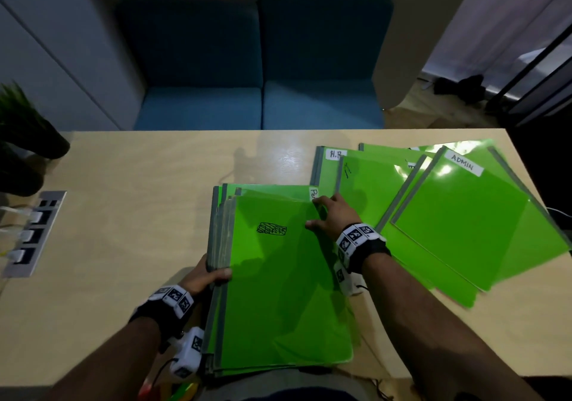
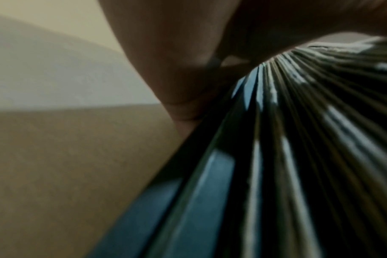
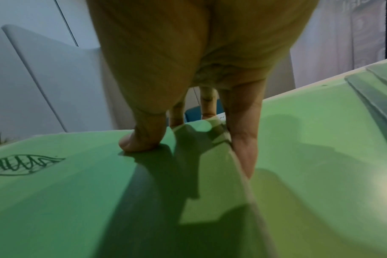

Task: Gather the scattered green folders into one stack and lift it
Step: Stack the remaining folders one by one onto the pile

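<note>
Both forearms are bare, with no sleeves in view. The left hand (image 1: pixel 202 278) and the right hand (image 1: pixel 332 215) are bare too, with no gloves or rings visible. Each wrist wears a broad black fabric strap (image 1: pixel 373 253) topped by a band of small white blocks printed with black square tag patterns (image 1: pixel 356 235). A white boxy camera unit (image 1: pixel 187 357) bearing the same black tag marks hangs under the left wrist, and a thin black cable (image 1: pixel 162 369) trails from it. A similar white tagged unit (image 1: pixel 346 280) sits under the right wrist.

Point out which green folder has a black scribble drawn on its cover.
The top folder of the stack under both hands: a hatched black scribble marks it. The scattered folders carry white labels such as ADMIN.
</note>
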Available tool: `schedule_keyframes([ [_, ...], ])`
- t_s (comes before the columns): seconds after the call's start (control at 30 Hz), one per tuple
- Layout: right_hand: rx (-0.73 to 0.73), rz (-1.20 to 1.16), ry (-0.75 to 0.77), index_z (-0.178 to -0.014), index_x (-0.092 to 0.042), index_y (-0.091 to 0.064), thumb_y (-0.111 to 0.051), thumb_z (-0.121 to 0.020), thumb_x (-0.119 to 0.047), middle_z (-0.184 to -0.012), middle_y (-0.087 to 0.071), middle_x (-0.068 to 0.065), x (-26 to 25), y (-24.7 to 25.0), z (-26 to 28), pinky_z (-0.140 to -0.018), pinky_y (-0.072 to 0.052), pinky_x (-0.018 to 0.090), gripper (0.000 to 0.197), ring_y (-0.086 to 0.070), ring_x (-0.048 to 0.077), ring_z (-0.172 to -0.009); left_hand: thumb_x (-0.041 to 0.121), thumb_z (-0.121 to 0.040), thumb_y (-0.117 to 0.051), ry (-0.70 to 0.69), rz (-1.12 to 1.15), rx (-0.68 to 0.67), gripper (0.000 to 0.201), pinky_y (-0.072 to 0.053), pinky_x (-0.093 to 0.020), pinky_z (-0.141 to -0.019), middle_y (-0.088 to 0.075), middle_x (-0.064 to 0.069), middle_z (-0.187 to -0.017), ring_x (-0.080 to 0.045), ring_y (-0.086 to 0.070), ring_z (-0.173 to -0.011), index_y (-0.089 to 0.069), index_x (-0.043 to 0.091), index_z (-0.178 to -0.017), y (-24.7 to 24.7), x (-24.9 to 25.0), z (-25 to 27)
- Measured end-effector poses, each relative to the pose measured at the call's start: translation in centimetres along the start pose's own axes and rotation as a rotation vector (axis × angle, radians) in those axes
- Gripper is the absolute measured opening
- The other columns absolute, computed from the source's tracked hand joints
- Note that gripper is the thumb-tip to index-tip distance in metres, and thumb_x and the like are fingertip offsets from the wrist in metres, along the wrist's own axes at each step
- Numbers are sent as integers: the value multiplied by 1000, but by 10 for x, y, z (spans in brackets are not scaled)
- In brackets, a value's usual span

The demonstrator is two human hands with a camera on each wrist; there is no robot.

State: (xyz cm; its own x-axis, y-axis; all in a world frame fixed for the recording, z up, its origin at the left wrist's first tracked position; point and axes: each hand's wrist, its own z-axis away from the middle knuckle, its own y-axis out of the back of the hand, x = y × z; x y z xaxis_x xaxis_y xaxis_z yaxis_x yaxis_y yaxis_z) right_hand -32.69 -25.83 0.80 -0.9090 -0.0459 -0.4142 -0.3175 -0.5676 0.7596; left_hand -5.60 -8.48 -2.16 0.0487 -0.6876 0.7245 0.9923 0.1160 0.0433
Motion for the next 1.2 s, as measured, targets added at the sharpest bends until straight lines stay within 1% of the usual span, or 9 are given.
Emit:
schedule_keyframes([
  [0.07, -26, -10, 18, -141, -25, -43, -69, -82, -49, -140, -39, 10, 0, 1, 3, -104, -44, 48, 69, -51, 34, -123, 30, -31, -83, 31, 35, -8, 122, -45, -26, -68, -54, -10, -96, -21, -54, -83, -30, 2, -137, -2, -1, 2],
  [0.23, 141, -245, 56, -144, -20, -43, -60, -95, -25, -143, -50, 10, 43, 29, 10, -103, -41, 38, 52, -53, 30, -125, 25, -43, -78, 29, 104, 22, 106, -44, -25, -73, -58, -8, -103, -20, -56, -92, -34, 1, -137, -5, -4, 4],
  [0.37, 543, -252, -412, -143, -13, -44, -64, -91, -33, -150, -37, 21, 147, 61, 24, -109, -35, 48, 60, -39, 38, -135, 11, -65, -71, 40, 137, 31, 82, -40, -22, -67, -57, -2, -98, -14, -55, -86, -34, 3, -138, -7, -8, 1],
  [0.5, 343, -247, -874, -153, -25, -18, -65, -88, -46, -161, 1, 18, 209, 57, 52, -111, -22, 65, 83, -10, 47, -144, 28, -41, -82, 52, 144, 34, 104, -42, -30, -71, -55, -5, -99, -20, -54, -87, -38, 8, -133, -6, -6, 3],
  [0.57, 203, -191, -849, -153, -28, -14, -66, -85, -50, -160, 1, 19, 205, 42, 56, -109, -22, 64, 88, -8, 50, -143, 38, -20, -87, 38, 152, 47, 121, -43, -36, -80, -56, -9, -101, -27, -54, -92, -42, 9, -128, -5, -9, 1],
  [0.83, 335, -81, -781, -132, -9, -56, -47, -94, -57, -153, -25, 19, 205, 39, 66, -109, -30, 57, 62, -25, 41, -138, 29, -41, -75, 29, 144, 39, 98, -35, -40, -91, -57, -7, -108, -28, -50, -108, -41, 12, -131, -9, -9, 1],
  [0.93, 461, -252, -902, -139, -7, -44, -63, -87, -50, -151, -24, 22, 229, 47, 74, -110, -28, 58, 70, -23, 42, -139, 22, -50, -70, 21, 157, 40, 92, -37, -39, -92, -56, -6, -107, -26, -49, -107, -38, 10, -135, -9, -12, 0],
  [1.07, 284, -228, -959, -153, -9, -12, -65, -82, -58, -159, -10, 22, 241, 38, 85, -113, -26, 57, 102, -18, 43, -143, 19, -57, -62, 25, 160, 50, 85, -35, -39, -96, -53, -9, -116, -28, -47, -113, -36, 10, -137, -9, -13, -1],
  [1.2, 164, -194, -849, -144, -27, -40, -62, -81, -59, -155, -25, 20, 240, 31, 85, -105, -42, 53, 74, -39, 41, -136, 18, -57, -63, 20, 174, 44, 83, -34, -38, -96, -57, -5, -111, -27, -48, -113, -38, 10, -136, -9, -13, -1],
])
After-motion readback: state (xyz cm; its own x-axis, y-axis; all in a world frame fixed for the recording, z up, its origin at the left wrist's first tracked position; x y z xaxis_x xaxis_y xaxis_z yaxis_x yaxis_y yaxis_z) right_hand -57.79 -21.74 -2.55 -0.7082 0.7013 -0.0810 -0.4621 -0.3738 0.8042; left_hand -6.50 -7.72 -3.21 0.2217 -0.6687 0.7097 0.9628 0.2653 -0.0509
